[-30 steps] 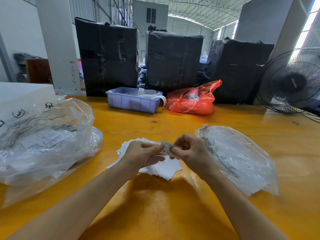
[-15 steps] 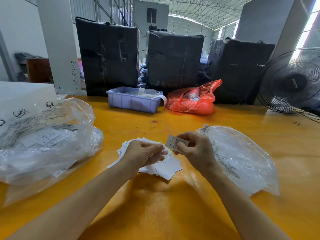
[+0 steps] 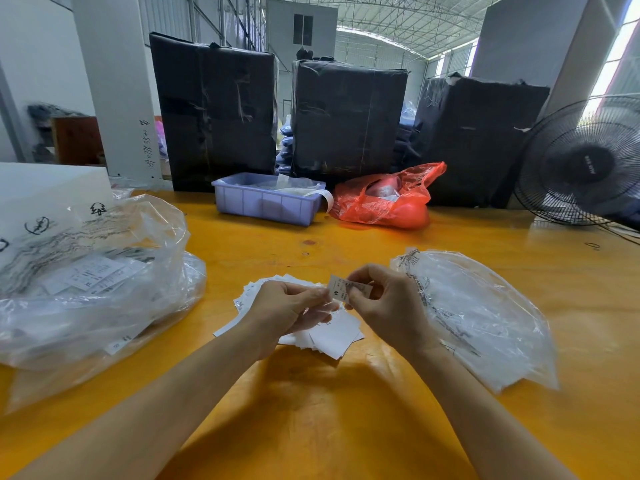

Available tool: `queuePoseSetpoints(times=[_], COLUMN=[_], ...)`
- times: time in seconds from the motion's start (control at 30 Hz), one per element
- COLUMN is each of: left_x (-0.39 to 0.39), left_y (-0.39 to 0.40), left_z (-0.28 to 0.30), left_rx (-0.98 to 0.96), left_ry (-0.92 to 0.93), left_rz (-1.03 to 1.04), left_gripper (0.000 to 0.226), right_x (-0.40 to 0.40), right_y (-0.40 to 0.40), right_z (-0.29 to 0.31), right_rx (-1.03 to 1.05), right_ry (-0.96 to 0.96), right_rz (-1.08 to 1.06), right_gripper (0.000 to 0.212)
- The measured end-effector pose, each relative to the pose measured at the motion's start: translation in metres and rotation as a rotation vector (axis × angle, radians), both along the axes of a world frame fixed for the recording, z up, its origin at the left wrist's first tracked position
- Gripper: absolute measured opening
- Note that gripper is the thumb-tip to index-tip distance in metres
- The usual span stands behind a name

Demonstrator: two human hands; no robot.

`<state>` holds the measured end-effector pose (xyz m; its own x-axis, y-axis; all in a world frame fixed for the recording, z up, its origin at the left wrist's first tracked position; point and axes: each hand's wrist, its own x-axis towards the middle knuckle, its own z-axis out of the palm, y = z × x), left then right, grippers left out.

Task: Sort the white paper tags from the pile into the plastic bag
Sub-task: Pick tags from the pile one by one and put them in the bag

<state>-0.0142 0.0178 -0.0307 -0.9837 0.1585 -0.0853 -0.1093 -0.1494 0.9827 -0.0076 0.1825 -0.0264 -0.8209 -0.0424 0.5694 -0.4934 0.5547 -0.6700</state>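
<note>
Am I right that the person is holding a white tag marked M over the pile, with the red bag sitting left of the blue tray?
Not quite. In the head view the red bag sits right of the blue tray, not left. The rest holds: the white tag marked M is held over the pile.

Yellow-orange table top [image 3: 346, 427]: fills the lower frame, glossy, light reflected at right. Three black wrapped bales [image 3: 349, 116]: ranged across the centre behind it. White pillar [image 3: 114, 81]: upper left, handwriting seen low on it. Black fan [image 3: 585, 161]: right edge. Truss roof [image 3: 398, 19]: top centre. Daylight is admitted by a window [image 3: 620, 53], upper right.
</note>
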Motion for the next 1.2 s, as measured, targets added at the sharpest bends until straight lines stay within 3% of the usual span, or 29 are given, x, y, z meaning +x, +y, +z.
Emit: queuePoseSetpoints(times=[0.17, 0.3, 0.53, 0.73, 0.97, 1.1, 1.2], left_x=[-0.0011, -0.0017, -0.0016, 0.0001, -0.0021, 0.0000, -0.0004], left_y=[-0.0009, -0.0019, -0.0021, 0.0006, 0.0009, 0.0020, 0.0023], left_z=[-0.0010, -0.0017, -0.0022, -0.0036, -0.0053, -0.0053, -0.0044], left_rx=[-0.043, -0.110, -0.150, -0.290, -0.236, -0.285, -0.237], left_ry=[0.025, 0.064, 0.098, 0.172, 0.185, 0.216, 0.182], left_rz=[0.048, 0.027, 0.021, -0.002, 0.050, -0.006, -0.011], left_gripper=[0.015, 0.019, 0.012, 0.007, 0.008, 0.010, 0.014], right_x=[0.0029, 0.0019, -0.0003, -0.0005, 0.0028, 0.0035, 0.0024], right_y=[0.0002, 0.0018, 0.0042, 0.0050, 0.0069, 0.0040, 0.0019], right_z=[0.0018, 0.0041, 0.0039, 0.0052, 0.0062, 0.0052, 0.0043], right_rx=[0.042, -0.038, -0.064, -0.067, 0.091, 0.022, -0.069], right_ry=[-0.158, -0.274, -0.359, -0.351, -0.374, -0.357, -0.316], right_rz=[0.075, 0.156, 0.213, 0.178, 0.156, 0.178, 0.157], right_gripper=[0.007, 0.003, 0.007, 0.013, 0.021, 0.033, 0.029])
